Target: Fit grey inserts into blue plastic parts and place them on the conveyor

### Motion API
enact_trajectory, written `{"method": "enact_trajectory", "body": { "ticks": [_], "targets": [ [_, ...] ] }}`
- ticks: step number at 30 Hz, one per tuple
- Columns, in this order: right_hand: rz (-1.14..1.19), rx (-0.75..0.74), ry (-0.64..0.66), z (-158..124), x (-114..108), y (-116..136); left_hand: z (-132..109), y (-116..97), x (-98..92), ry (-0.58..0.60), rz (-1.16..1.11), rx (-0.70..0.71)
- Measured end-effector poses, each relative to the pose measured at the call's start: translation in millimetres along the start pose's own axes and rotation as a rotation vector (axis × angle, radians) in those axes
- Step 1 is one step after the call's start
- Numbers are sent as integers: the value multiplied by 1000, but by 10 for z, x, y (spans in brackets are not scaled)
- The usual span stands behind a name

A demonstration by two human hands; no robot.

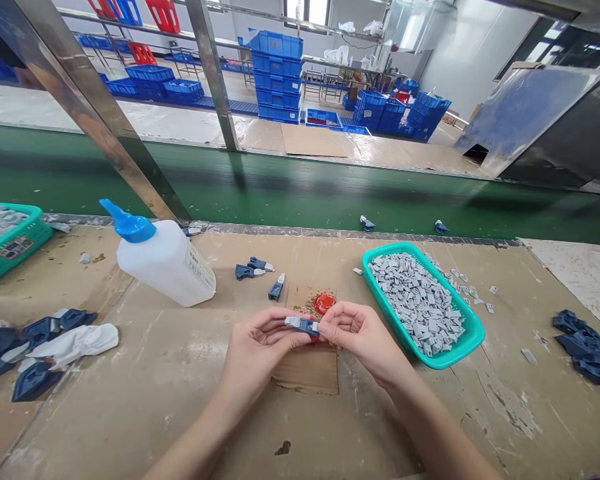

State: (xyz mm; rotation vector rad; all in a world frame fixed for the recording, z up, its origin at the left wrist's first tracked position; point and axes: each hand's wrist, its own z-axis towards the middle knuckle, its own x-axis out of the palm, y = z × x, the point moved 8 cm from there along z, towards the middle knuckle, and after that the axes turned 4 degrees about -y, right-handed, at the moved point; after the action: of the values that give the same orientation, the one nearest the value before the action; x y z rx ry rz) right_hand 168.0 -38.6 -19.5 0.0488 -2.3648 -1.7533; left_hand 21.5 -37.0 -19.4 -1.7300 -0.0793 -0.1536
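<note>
My left hand [260,347] and my right hand [360,333] pinch a small dark blue plastic part [303,326] between their fingertips, with a pale grey piece at its left end. Just behind them, a red lid [325,303] lies on a cardboard sheet [307,373]. To the right of my right hand is a teal tray [473,340] heaped with small grey pieces. Several blue parts with pale tips [250,270] lie beyond my hands. Farther left stands a white glue bottle with a blue nozzle [165,263], lying on its side.
A green conveyor belt [280,193] runs along the bench's far edge, with steel posts [210,73] beyond. A teal basket [30,240] sits at left. Dark blue pieces and white cloth [75,343] lie left; more dark blue pieces [587,347] lie right.
</note>
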Motion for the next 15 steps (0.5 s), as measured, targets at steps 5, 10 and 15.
{"method": "enact_trajectory", "body": {
  "ticks": [5,10,15],
  "targets": [
    [-24,59,-10,-26,15,-58,-29,-7,41,24,66,49],
    [-141,42,43,-38,6,-31,-56,-112,74,67,237,251],
    [-136,21,135,-101,0,-11,-139,-341,161,110,512,562]
  ]
}}
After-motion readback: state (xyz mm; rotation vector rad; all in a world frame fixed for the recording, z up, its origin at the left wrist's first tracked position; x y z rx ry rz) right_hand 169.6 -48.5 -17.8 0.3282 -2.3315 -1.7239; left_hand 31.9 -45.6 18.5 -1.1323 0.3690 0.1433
